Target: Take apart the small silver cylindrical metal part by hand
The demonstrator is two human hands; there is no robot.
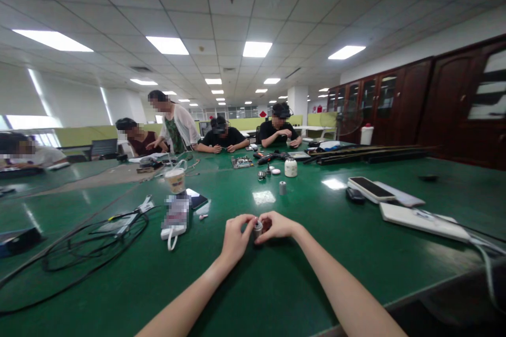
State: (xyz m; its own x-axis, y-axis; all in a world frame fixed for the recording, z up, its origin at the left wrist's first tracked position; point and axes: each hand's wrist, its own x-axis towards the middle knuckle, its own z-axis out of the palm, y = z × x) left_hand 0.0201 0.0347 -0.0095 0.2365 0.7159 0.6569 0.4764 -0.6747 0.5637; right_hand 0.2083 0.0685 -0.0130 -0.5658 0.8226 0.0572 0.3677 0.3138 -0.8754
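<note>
Close together over the green table (213,279), my two hands meet at a small grey metal cylinder (258,229). Fingertips of my left hand (237,234) pinch at its upper left side. My right hand (280,225) curls around the other side, thumb against the cylinder's lower part. Something dark reddish-brown (268,224) shows inside the right hand's curl; its kind is unclear. Beyond the hands stands a similar metal cylinder (282,188), upright and untouched. Farther back are a white jar (290,167) and a small shiny metal part (261,175).
Left of me lie a white power bank-like block (175,221), a dark phone (196,199), a plastic cup (176,180) and looped black cables (98,260). To the right are a phone (371,189) and white flat devices (425,222). Several people work across the table.
</note>
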